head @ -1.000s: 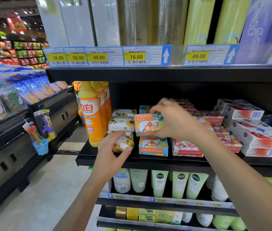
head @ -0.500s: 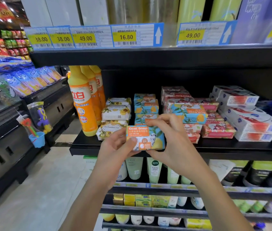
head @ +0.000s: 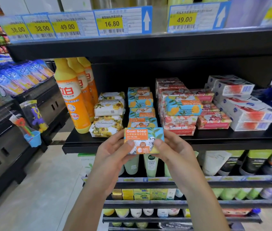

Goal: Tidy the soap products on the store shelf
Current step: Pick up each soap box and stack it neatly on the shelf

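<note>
Where the black shelf (head: 232,139) carries the soaps, orange detergent bottles (head: 71,97) stand at its left end; rightward follow floral-wrapped soaps (head: 108,119), a stack of blue-and-yellow Goat Soap boxes (head: 141,104), pink soap boxes (head: 213,121), then white cartons (head: 245,112); one stray blue-and-yellow box (head: 183,105) lies on top of the pink stack, its label upside down.

Held Goat Soap box (head: 143,140): off the shelf, in the air just in front of the shelf's front edge, directly before its matching stack; long axis left to right, parallel to that edge; label upright, facing the person.

Left hand (head: 113,157) grips the box's left end, right hand (head: 175,150) its right end; fingers curled behind, thumbs (head: 130,143) pressed on the front face; neither hand nearer than the other.

Judgement: the matching stack lies straight ahead and slightly above the hands; the box is already lined up with it, so a forward move without turning should seat it; the stray box sits nearer the right hand.
</note>
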A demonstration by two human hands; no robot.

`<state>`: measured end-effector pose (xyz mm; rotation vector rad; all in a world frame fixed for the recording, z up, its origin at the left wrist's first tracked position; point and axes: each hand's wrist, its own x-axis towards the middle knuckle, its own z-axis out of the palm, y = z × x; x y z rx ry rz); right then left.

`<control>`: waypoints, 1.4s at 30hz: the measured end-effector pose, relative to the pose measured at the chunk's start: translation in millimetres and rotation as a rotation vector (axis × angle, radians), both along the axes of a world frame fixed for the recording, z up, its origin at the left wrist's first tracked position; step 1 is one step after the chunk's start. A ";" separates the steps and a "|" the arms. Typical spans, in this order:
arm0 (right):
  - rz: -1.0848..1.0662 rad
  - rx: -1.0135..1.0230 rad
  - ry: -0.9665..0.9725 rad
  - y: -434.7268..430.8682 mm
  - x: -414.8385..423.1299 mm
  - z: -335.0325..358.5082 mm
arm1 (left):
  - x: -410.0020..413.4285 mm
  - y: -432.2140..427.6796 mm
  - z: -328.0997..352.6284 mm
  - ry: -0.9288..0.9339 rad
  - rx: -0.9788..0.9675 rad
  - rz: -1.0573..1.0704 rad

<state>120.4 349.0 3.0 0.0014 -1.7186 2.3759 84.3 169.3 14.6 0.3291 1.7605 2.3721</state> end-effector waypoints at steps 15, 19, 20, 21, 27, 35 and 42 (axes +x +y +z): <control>0.002 0.043 0.196 11.2 12.8 -15.7 | 14.9 2.5 -9.6 -0.058 0.000 -0.085; 0.006 0.087 0.238 12.4 11.5 -19.2 | 14.8 4.4 -9.2 -0.101 0.025 -0.081; 0.008 0.088 0.243 12.3 10.9 -20.2 | 14.6 4.5 -9.0 -0.109 0.023 -0.081; 0.011 0.089 0.248 12.2 10.4 -21.2 | 14.3 4.3 -8.7 -0.117 0.021 -0.079; 0.051 0.066 0.248 9.6 9.3 -19.4 | 12.9 3.9 -6.2 -0.132 0.054 -0.035; 0.069 0.049 0.051 11.2 11.3 -16.2 | 13.3 4.5 -6.8 -0.077 0.049 -0.019; -0.026 0.038 -0.064 9.3 14.5 -12.8 | 15.2 8.2 -12.3 -0.075 0.021 -0.011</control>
